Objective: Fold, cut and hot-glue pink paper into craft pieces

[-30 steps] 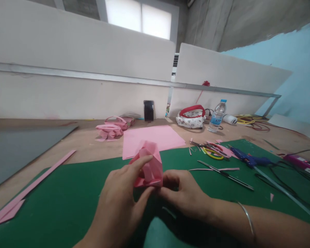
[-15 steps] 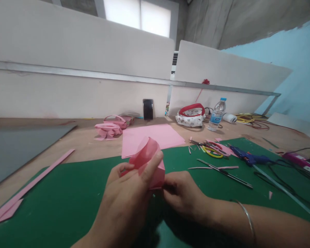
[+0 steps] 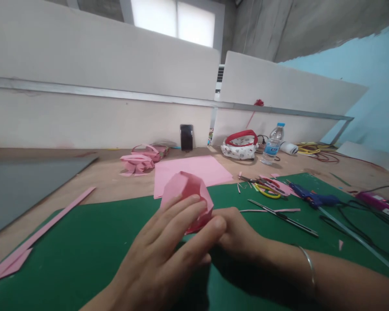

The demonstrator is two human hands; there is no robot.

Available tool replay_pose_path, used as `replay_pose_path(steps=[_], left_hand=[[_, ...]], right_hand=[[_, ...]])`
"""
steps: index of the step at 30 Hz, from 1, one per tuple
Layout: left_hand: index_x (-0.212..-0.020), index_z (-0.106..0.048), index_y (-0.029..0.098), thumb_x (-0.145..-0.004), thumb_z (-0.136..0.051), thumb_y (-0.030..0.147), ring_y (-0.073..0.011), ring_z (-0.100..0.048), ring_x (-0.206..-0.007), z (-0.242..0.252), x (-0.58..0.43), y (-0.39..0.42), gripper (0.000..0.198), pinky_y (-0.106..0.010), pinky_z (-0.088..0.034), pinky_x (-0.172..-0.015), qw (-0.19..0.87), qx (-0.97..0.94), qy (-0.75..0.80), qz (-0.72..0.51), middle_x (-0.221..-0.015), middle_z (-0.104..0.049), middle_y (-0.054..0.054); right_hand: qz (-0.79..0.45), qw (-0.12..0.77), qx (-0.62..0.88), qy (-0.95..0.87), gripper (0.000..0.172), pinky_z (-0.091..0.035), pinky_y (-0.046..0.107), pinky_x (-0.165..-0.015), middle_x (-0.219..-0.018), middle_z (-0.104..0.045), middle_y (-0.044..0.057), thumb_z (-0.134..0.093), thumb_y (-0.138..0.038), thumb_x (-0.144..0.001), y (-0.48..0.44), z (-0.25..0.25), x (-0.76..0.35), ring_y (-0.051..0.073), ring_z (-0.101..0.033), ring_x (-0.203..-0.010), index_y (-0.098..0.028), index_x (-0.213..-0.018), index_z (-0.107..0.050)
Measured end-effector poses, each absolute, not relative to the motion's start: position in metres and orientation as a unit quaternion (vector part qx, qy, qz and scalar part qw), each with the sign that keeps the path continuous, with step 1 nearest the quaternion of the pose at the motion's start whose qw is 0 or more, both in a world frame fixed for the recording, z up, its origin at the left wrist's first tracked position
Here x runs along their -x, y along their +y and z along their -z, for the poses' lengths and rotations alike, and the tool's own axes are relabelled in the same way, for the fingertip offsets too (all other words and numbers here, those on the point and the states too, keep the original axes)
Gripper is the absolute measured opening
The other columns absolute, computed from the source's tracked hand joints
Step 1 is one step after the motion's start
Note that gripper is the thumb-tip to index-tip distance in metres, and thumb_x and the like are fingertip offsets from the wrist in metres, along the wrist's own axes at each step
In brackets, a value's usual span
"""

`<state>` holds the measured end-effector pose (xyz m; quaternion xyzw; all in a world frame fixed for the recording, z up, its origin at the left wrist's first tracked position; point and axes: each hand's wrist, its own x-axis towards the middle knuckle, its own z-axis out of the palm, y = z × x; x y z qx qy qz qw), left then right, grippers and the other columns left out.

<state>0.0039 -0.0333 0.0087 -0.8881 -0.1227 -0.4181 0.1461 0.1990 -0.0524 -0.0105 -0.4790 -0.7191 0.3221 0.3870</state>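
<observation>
Fingers extended, the left hand (image 3: 164, 250) slants across pink paper (image 3: 185, 185) at center. The right hand (image 3: 238, 231) curls beside it, grip hidden.

So, both hands are up close together mid-view. The left hand (image 3: 164, 248) has its back facing up, fingers stretched out long and a bit apart, slanting up to the right. Its index finger (image 3: 199, 242) crosses in front of the right hand (image 3: 239, 233) (can't tell if they're actually touching), and the tip of its thumb (image 3: 206, 259) just peeks out underneath. The right one's curled in, knuckles up, fingertips hidden. Right forearm (image 3: 346, 274) runs in from the lower right, pretty flat, while the left wrist (image 3: 108, 298) sits down at the bottom edge.
</observation>
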Motion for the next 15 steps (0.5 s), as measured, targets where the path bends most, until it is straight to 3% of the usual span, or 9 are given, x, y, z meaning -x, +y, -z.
replay_pose_path(steps=[4, 7, 10, 12, 15], left_hand=[[-0.139, -0.033, 0.028, -0.077, -0.065, 0.023, -0.0272, -0.047, -0.122, -0.019, 0.01, -0.026, 0.07, -0.046, -0.037, -0.107, 0.05, 0.832, -0.261, 0.487, -0.133, -0.049, -0.006], [-0.133, -0.042, 0.029, -0.078, -0.061, 0.039, -0.0289, -0.053, -0.118, -0.02, 0.013, -0.013, 0.059, -0.046, -0.046, -0.098, -0.238, 0.806, -0.396, 0.371, -0.139, -0.047, -0.006], [-0.119, -0.057, 0.023, -0.078, -0.063, 0.04, -0.0262, -0.063, -0.105, -0.015, 0.01, -0.004, 0.045, -0.039, -0.053, -0.088, -0.507, 0.733, -0.36, 0.276, -0.122, -0.064, -0.007], [-0.113, -0.061, 0.02, -0.079, -0.063, 0.038, -0.0268, -0.065, -0.101, -0.012, 0.005, -0.003, 0.039, -0.039, -0.053, -0.086, -0.555, 0.698, -0.354, 0.282, -0.112, -0.07, -0.009], [-0.115, -0.059, 0.018, -0.081, -0.061, 0.04, -0.0279, -0.065, -0.099, -0.008, 0.0, -0.004, 0.041, -0.04, -0.054, -0.082, -0.548, 0.683, -0.371, 0.309, -0.111, -0.069, -0.01]], right_hand=[[-0.395, 0.4, 0.472, -0.679, 0.022, -0.041, 0.021, -0.056, -0.061, -0.057, -0.002, -0.051, -0.009, -0.074, -0.042, 0.013, -0.209, 0.01, -0.05, -0.058, -0.011, -0.081, -0.072], [-0.399, 0.4, 0.466, -0.681, 0.024, -0.044, 0.024, -0.063, -0.067, -0.061, 0.0, -0.051, -0.008, -0.074, -0.037, 0.014, -0.214, 0.012, -0.054, -0.065, -0.012, -0.084, -0.072], [-0.391, 0.396, 0.467, -0.687, 0.023, -0.048, 0.029, -0.073, -0.077, -0.066, 0.003, -0.054, -0.01, -0.075, -0.037, 0.01, -0.215, 0.016, -0.06, -0.076, -0.013, -0.088, -0.072], [-0.371, 0.387, 0.466, -0.704, 0.03, -0.048, 0.032, -0.082, -0.089, -0.069, 0.005, -0.055, -0.008, -0.075, -0.039, 0.004, -0.216, 0.019, -0.062, -0.087, -0.015, -0.1, -0.07], [-0.331, 0.37, 0.479, -0.724, 0.057, -0.045, 0.037, -0.094, -0.118, -0.063, 0.008, -0.063, -0.011, -0.072, -0.044, -0.006, -0.216, 0.022, -0.058, -0.107, -0.019, -0.129, -0.053]])
